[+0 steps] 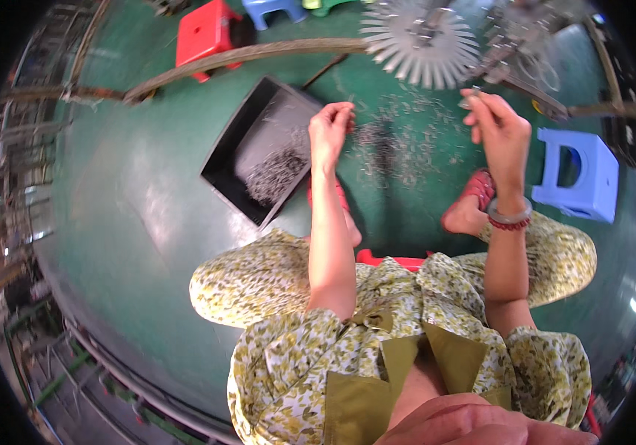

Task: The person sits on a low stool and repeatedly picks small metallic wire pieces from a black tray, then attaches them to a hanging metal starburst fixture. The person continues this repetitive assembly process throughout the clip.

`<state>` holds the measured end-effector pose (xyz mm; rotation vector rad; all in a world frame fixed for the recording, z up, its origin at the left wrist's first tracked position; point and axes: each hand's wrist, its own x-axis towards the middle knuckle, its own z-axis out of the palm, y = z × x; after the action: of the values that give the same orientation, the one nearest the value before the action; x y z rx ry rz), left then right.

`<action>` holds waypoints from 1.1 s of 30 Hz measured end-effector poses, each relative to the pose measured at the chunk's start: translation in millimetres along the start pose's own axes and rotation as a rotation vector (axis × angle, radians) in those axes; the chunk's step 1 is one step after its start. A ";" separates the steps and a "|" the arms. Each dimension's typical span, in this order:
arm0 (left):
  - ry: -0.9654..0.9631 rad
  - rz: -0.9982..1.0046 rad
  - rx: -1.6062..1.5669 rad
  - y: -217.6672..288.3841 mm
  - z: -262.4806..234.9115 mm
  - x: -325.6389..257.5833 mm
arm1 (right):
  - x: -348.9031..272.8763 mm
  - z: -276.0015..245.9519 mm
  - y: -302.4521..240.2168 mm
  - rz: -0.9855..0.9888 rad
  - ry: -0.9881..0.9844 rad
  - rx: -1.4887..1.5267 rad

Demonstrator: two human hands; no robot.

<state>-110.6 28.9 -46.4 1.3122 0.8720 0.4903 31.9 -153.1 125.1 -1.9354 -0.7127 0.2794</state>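
Note:
My left hand (328, 133) is raised over the right rim of a grey plastic bin (229, 152), thumb and fingers pinched together; whatever is between the tips is too small to make out. In the bin lies a heap of small dark metal pieces (277, 176). My right hand (503, 130) is closed, its fingertips pinching a small shiny metal piece (471, 96), just below and right of a pale slotted wheel (422, 44). Many similar small pieces (392, 144) lie scattered on the green floor between my hands, below the wheel.
A blue plastic stool (581, 174) stands at the right. Far left there is a red stool (203, 33), with another blue stool (273, 11) beside it. A long wooden bar (259, 55) runs behind the bin. Machine parts (525, 44) surround the wheel. My feet in red sandals flank the scattered pieces.

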 end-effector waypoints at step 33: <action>-0.530 0.317 -0.399 58.0 111.7 -31.9 | 21.0 -20.4 -28.4 0.057 -0.328 -0.304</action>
<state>-33.3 -51.7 19.9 1.1296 0.1140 0.4979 48.5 -146.9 161.8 -2.2277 -0.9593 0.5600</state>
